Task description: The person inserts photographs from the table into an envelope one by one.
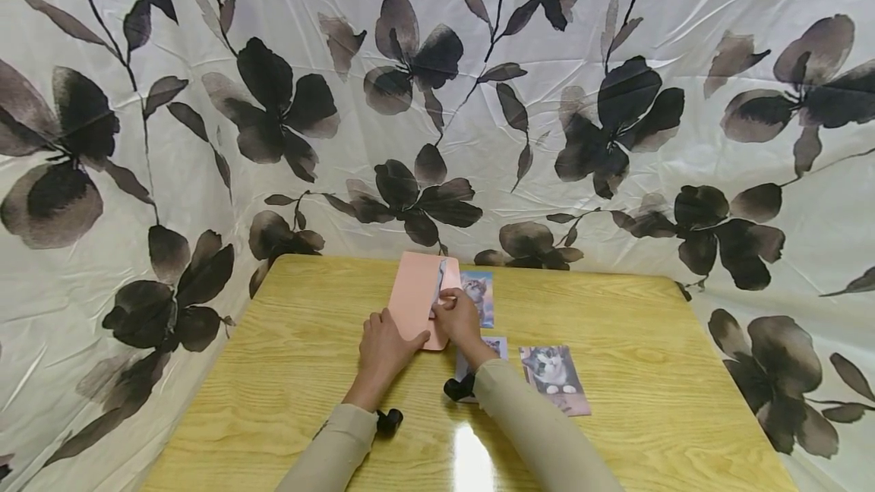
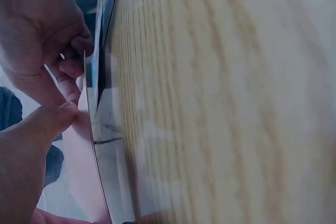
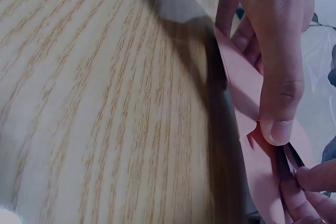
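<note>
Right hand [image 1: 459, 320]: pinching a card [image 1: 440, 281] at the opening of one pink envelope [image 1: 413, 283]; left hand [image 1: 388, 344]: gripping its near end over the tabletop [image 1: 656, 348]. Outward: three cat pictures [image 1: 552, 376]. I judge the card mid-passage, next wanting a straight slide.
</note>
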`<state>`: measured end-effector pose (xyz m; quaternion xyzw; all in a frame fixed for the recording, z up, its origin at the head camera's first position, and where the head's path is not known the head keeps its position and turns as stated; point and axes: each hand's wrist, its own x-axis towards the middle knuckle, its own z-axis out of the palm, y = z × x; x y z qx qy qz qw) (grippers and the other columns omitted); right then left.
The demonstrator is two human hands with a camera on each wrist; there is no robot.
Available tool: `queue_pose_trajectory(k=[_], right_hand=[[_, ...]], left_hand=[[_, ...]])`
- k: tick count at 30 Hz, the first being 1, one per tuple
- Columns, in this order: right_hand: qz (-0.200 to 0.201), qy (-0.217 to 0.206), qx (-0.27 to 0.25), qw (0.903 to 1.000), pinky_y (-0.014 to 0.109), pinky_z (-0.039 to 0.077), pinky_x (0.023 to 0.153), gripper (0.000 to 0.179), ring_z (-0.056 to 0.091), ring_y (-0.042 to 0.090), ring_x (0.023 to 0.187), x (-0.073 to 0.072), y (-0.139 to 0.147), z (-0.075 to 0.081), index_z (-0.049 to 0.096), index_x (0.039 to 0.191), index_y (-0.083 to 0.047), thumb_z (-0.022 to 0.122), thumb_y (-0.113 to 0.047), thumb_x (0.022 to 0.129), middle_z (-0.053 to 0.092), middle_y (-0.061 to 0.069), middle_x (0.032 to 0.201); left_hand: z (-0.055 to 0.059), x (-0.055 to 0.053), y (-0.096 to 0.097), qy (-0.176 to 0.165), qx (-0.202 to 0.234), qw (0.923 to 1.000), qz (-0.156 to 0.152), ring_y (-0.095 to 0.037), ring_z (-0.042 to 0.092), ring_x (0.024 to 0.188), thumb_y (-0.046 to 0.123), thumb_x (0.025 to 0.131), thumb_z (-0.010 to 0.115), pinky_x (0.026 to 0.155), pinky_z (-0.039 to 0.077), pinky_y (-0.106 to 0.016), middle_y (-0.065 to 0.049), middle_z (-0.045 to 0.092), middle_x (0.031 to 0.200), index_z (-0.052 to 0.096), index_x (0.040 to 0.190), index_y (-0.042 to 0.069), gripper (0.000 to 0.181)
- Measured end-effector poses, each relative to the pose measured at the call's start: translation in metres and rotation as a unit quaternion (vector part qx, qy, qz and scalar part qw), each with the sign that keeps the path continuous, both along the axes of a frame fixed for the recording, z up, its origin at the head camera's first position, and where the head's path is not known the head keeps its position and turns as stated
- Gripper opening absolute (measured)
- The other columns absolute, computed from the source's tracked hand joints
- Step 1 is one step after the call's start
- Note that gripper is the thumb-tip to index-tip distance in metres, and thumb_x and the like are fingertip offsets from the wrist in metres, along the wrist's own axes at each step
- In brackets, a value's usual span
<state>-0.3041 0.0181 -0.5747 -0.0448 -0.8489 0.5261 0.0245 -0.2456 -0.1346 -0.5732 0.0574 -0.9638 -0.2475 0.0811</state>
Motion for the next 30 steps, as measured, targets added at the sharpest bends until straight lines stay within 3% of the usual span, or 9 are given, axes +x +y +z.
queue_pose_trajectory(k=[6, 15, 23, 30], right_hand=[[-0.005, 0.010, -0.007, 0.9999, 0.038, 0.057, 0.076, 0.023, 0.068, 0.023, 0.086, 0.003, 0.010, 0.005, 0.074, 0.121, -0.007, 0.075, -0.017, 0.100, 0.072, 0.006, 0.092], [-0.013, 0.016, -0.024, 0.9995, 0.030, 0.048, 0.059, 0.016, 0.062, 0.019, 0.070, 0.001, 0.047, 0.005, 0.075, 0.112, -0.004, 0.074, -0.015, 0.100, 0.069, 0.009, 0.090], [-0.025, 0.021, 0.002, 0.9995, 0.040, 0.055, 0.068, 0.025, 0.067, 0.025, 0.078, 0.001, 0.075, 0.004, 0.073, 0.117, -0.001, 0.077, -0.018, 0.099, 0.071, 0.013, 0.096], [-0.034, -0.004, 0.029, 0.9990, 0.040, 0.056, 0.067, 0.034, 0.068, 0.026, 0.083, 0.001, 0.089, -0.004, 0.070, 0.120, -0.001, 0.080, -0.025, 0.099, 0.072, 0.013, 0.102]], left_hand=[[0.000, -0.002, 0.002, -0.007, -0.005, 1.0000, 0.005, -0.043, 0.058, 0.108, 0.061, 0.083, 0.085, 0.081, 0.057, -0.054, -0.029, 0.057, 0.119, 0.055, 0.132, -0.012, 0.094], [-0.002, -0.006, 0.000, -0.033, 0.004, 0.9994, 0.011, -0.043, 0.057, 0.114, 0.065, 0.084, 0.082, 0.086, 0.057, -0.055, -0.030, 0.056, 0.126, 0.052, 0.138, -0.013, 0.100], [-0.002, -0.006, -0.001, -0.027, 0.010, 0.9996, 0.008, -0.043, 0.056, 0.110, 0.063, 0.083, 0.083, 0.084, 0.057, -0.056, -0.030, 0.056, 0.124, 0.051, 0.139, -0.013, 0.100], [-0.002, -0.006, 0.000, -0.020, 0.008, 0.9997, 0.009, -0.043, 0.057, 0.109, 0.063, 0.083, 0.084, 0.083, 0.057, -0.056, -0.030, 0.056, 0.122, 0.052, 0.137, -0.013, 0.099]])
